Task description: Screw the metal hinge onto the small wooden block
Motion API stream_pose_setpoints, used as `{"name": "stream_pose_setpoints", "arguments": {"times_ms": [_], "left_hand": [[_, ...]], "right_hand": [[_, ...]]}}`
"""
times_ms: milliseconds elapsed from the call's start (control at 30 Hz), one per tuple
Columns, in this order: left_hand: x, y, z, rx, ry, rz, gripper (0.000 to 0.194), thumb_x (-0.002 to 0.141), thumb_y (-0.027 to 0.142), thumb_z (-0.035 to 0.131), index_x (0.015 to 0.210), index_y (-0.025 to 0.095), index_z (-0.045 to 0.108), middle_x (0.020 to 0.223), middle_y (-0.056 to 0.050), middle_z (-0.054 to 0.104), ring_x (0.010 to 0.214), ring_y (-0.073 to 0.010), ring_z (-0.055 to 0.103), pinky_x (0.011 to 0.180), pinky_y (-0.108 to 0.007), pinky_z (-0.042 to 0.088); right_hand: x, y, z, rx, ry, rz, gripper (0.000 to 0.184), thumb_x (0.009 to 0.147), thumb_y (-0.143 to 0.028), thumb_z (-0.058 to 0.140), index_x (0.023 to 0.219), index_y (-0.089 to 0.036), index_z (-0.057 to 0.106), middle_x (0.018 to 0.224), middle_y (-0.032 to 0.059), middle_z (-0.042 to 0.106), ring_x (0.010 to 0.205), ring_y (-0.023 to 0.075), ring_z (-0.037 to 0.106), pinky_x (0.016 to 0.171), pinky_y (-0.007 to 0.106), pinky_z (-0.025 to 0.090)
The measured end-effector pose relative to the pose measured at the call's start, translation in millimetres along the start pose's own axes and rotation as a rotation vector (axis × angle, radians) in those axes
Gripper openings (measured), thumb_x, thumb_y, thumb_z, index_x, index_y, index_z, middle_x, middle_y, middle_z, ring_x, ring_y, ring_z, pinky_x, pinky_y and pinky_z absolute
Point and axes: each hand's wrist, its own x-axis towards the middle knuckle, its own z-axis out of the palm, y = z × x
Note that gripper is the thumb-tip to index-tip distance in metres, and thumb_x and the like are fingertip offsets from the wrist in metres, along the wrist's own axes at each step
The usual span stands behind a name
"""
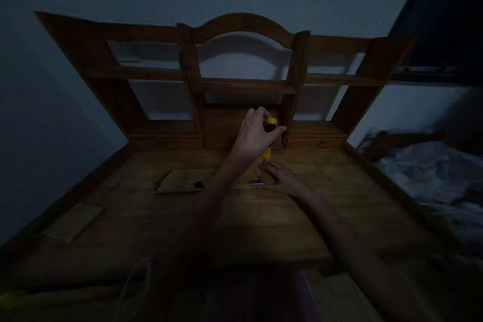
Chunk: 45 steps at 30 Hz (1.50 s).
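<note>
My left hand (251, 137) is closed around the yellow-and-black handle of a screwdriver (267, 153), held nearly upright with the thumb sticking out to the right. The screwdriver's shaft runs down to a small shiny metal fitting (255, 182), which looks like a hinge or slide latch. This fitting lies at the front edge of a flat wooden board (184, 180) on the desk. My right hand (282, 179) rests on the board just right of the fitting, its thumb and fingers spread on either side of the shaft. Dim light hides finer detail at the tip.
A wooden shelf unit (245, 85) with cubbies stands at the back of the wooden desk (234, 214). On the left lie a flat, pale wooden-looking piece (73, 221) and a small metal item (116, 184). A dark small object (198, 184) sits on the board. Bedding (430, 166) is at the right.
</note>
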Motion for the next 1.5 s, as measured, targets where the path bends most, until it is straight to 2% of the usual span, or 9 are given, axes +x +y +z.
{"name": "stream_pose_setpoints", "arguments": {"times_ms": [200, 300, 433, 633, 833, 933, 1133, 1233, 1500], "left_hand": [[6, -10, -7.4, -0.198, -0.156, 0.064, 0.027, 0.083, 0.023, 0.075, 0.107, 0.02, 0.063, 0.107, -0.006, 0.07, 0.103, -0.0191, 0.066, 0.091, -0.033, 0.052], [7, -10, -11.8, -0.187, -0.217, 0.085, 0.025, 0.086, 0.017, 0.066, 0.111, 0.021, 0.064, 0.109, -0.005, 0.071, 0.102, -0.0185, 0.066, 0.093, -0.034, 0.051], [4, -2, -14.8, -0.048, -0.181, 0.083, 0.018, 0.089, 0.018, 0.061, 0.105, 0.019, 0.067, 0.106, -0.006, 0.068, 0.097, -0.018, 0.063, 0.093, -0.034, 0.048], [3, -4, -14.6, 0.059, -0.12, 0.124, 0.018, 0.09, 0.036, 0.069, 0.101, 0.022, 0.069, 0.101, -0.006, 0.065, 0.101, -0.0205, 0.058, 0.093, -0.035, 0.047], [4, -8, -16.0, -0.029, -0.222, 0.139, 0.027, 0.097, 0.021, 0.056, 0.123, 0.021, 0.061, 0.112, -0.006, 0.069, 0.106, -0.0195, 0.063, 0.096, -0.034, 0.048], [3, -4, -15.3, -0.041, -0.272, 0.12, 0.028, 0.101, 0.02, 0.047, 0.126, 0.02, 0.059, 0.112, -0.007, 0.068, 0.106, -0.0194, 0.063, 0.096, -0.034, 0.048], [1, -4, -9.6, 0.124, -0.146, 0.154, 0.029, 0.095, 0.04, 0.065, 0.116, 0.02, 0.065, 0.112, -0.009, 0.061, 0.107, -0.0221, 0.06, 0.096, -0.035, 0.049], [1, -7, -10.3, 0.208, -0.114, 0.168, 0.028, 0.094, 0.037, 0.066, 0.117, 0.02, 0.065, 0.113, -0.01, 0.06, 0.107, -0.0229, 0.06, 0.096, -0.037, 0.049], [-2, 3, -17.9, 0.226, -0.241, 0.264, 0.037, 0.094, 0.013, 0.048, 0.128, 0.017, 0.06, 0.12, -0.01, 0.063, 0.114, -0.0219, 0.06, 0.104, -0.036, 0.046]], "right_hand": [[1, 1, 1, 0.003, 0.007, -0.003, 0.074, 0.085, -0.07, 0.065, 0.141, -0.021, 0.057, 0.135, 0.0138, 0.061, 0.127, 0.0301, 0.057, 0.109, 0.046, 0.046], [1, 0, -1, 0.009, 0.013, -0.013, 0.071, 0.086, -0.068, 0.066, 0.139, -0.021, 0.058, 0.135, 0.0126, 0.061, 0.128, 0.0289, 0.057, 0.111, 0.045, 0.045], [1, -1, -1, 0.013, 0.014, -0.017, 0.069, 0.086, -0.067, 0.066, 0.139, -0.022, 0.058, 0.137, 0.0122, 0.06, 0.129, 0.0285, 0.056, 0.111, 0.044, 0.044], [0, 0, -1, 0.014, 0.019, -0.013, 0.069, 0.087, -0.067, 0.066, 0.137, -0.021, 0.058, 0.136, 0.0135, 0.06, 0.128, 0.0297, 0.057, 0.11, 0.046, 0.046], [0, -2, -2, 0.023, 0.017, -0.019, 0.069, 0.087, -0.065, 0.066, 0.14, -0.022, 0.057, 0.136, 0.0126, 0.061, 0.127, 0.0287, 0.057, 0.11, 0.045, 0.046], [0, -1, -1, 0.023, 0.018, -0.015, 0.069, 0.087, -0.065, 0.067, 0.141, -0.022, 0.056, 0.136, 0.0131, 0.06, 0.127, 0.0297, 0.058, 0.109, 0.047, 0.047], [0, -1, -1, 0.025, 0.033, -0.018, 0.067, 0.086, -0.065, 0.068, 0.138, -0.024, 0.058, 0.134, 0.0119, 0.062, 0.126, 0.0294, 0.058, 0.108, 0.046, 0.047], [0, -2, -2, 0.027, 0.03, -0.02, 0.067, 0.086, -0.065, 0.068, 0.139, -0.024, 0.058, 0.134, 0.0117, 0.061, 0.127, 0.0283, 0.058, 0.11, 0.045, 0.045], [0, 0, 0, 0.032, 0.025, 0.006, 0.071, 0.084, -0.067, 0.069, 0.139, -0.023, 0.058, 0.137, 0.0127, 0.06, 0.128, 0.0302, 0.057, 0.109, 0.047, 0.046]]}}
